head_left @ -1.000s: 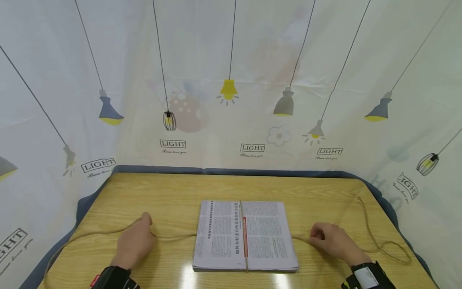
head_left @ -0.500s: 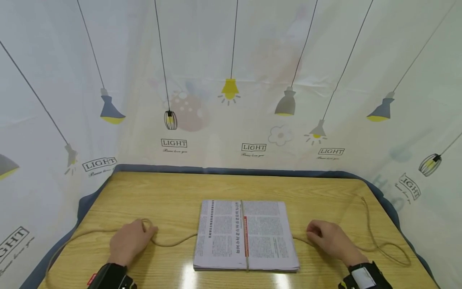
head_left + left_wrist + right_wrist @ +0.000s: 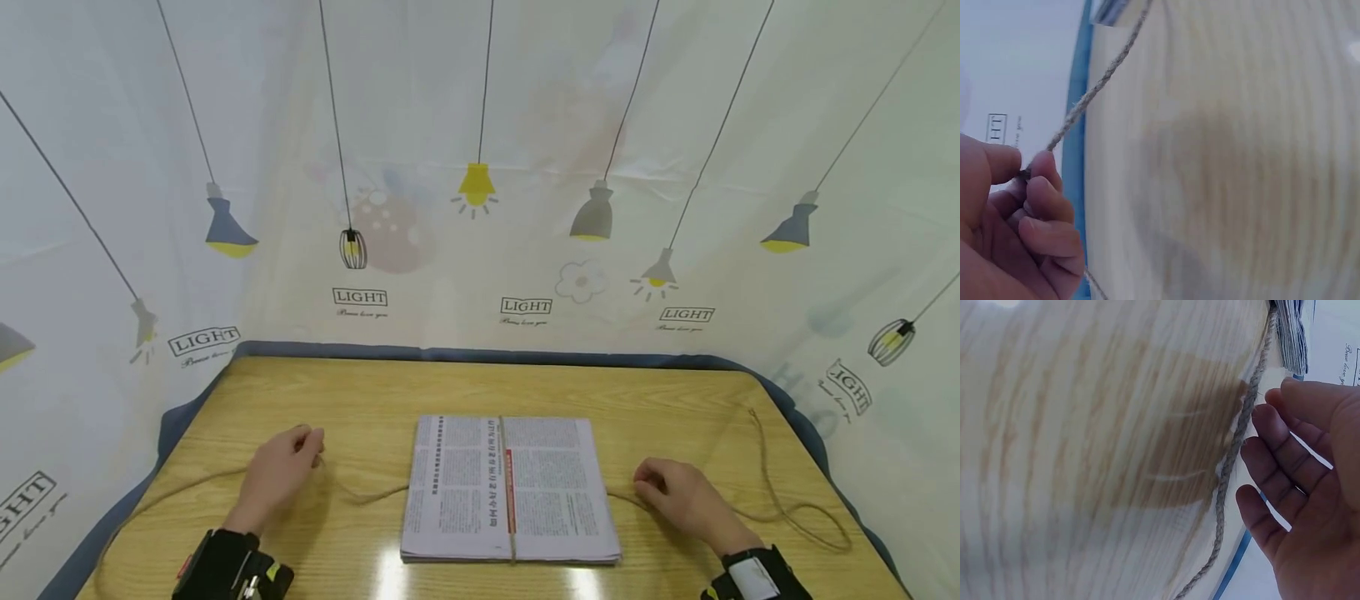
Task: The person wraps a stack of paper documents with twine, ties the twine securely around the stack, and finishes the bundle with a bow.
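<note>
A flat stack of newspapers (image 3: 555, 492) lies in the middle of the table, with one strand of brown twine (image 3: 513, 537) across its top. More of the twine runs out from under both sides of the stack. Left of it, my left hand (image 3: 276, 475) pinches the twine between thumb and forefinger, raised off the table; the left wrist view shows the twine (image 3: 1107, 75) rising into that pinch. On the other side my right hand (image 3: 686, 496) hovers near the twine. In the right wrist view its loosely bent fingers (image 3: 1272, 465) lie beside the twine (image 3: 1229, 469) without gripping it.
The wooden table (image 3: 360, 392) ends at a dark blue border along the back. Behind it hangs a white curtain (image 3: 435, 100) printed with lamps. A loose end of twine (image 3: 768, 467) curls on the right, and the other trails over the left side.
My left hand first moved slightly left and lower, then lifted and turned, the twine still in its pinch. My right hand shifted a little left. The newspapers stayed put.
</note>
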Demonstrator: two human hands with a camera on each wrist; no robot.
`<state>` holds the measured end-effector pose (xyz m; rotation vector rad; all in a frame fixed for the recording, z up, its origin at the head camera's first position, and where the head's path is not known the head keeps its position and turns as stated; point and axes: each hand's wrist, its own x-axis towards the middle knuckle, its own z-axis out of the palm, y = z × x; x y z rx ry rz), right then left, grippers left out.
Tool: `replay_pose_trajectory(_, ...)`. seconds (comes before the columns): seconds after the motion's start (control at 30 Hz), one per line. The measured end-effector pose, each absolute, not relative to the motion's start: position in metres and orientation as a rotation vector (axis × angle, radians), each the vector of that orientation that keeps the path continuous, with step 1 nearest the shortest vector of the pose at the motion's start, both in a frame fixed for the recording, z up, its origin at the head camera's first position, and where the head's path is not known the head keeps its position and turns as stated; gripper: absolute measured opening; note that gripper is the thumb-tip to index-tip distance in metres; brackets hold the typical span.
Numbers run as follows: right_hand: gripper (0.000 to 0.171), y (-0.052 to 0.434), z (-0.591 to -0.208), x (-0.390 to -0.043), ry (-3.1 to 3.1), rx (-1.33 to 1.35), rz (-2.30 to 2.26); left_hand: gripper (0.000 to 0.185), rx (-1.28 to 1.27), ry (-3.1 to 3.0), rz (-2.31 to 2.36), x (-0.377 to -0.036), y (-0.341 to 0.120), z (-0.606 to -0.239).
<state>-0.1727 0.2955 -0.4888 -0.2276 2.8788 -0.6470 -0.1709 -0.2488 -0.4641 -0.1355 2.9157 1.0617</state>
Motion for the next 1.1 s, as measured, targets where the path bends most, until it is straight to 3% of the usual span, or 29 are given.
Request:
replay_pose_trajectory(0.17, 0.008, 0.297, -0.489, -0.171, 2.898, -0.267, -0.653, 0.058, -0.186, 2.833, 1.277, -0.17, -0.242, -0.447)
replay_pose_trajectory(0.5, 0.005, 0.295, -0.486, -0.17, 2.906, -0.271, -0.666, 0.043, -0.133, 2.733, 1.595, -0.179, -0.23, -0.437)
replay_pose_trajectory(0.83, 0.006, 0.295, -0.487, -0.169, 2.894, -0.281, -0.686, 0.065, -0.353, 2.588, 1.732, -0.184, -0.249, -0.428)
replay_pose_trajectory(1.1, 0.008, 0.294, -0.484, -0.17, 2.89, -0.245, -0.679, 0.05, -0.444, 2.554, 1.883, -0.189, -0.267, -0.421)
